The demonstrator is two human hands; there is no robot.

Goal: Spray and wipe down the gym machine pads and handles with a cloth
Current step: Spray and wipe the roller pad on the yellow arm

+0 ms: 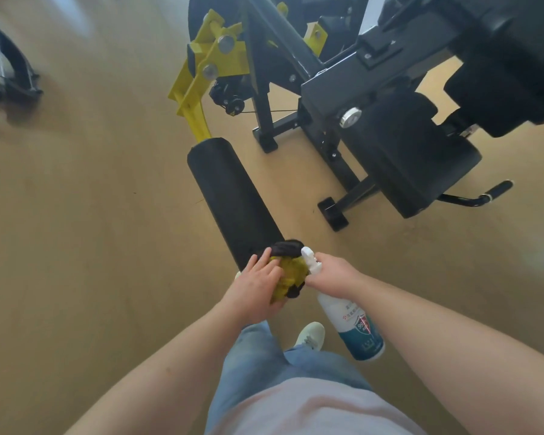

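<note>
A long black roller pad (230, 196) on a yellow arm (198, 86) reaches toward me from the gym machine. At its near end my left hand (258, 285) holds a bunched yellow and black cloth (291, 271) against the pad, fingers wrapped over the cloth. Just right of it, my right hand (333, 274) grips the neck of a white and teal spray bottle (352, 324), which hangs downward with its white nozzle beside the cloth.
The black machine frame (327, 98) with its seat pad (412, 158) and a side handle (490, 194) stands to the right. Another machine's base (10, 73) sits at the far left. Tan floor surrounds the pad; my shoe (311, 335) is below.
</note>
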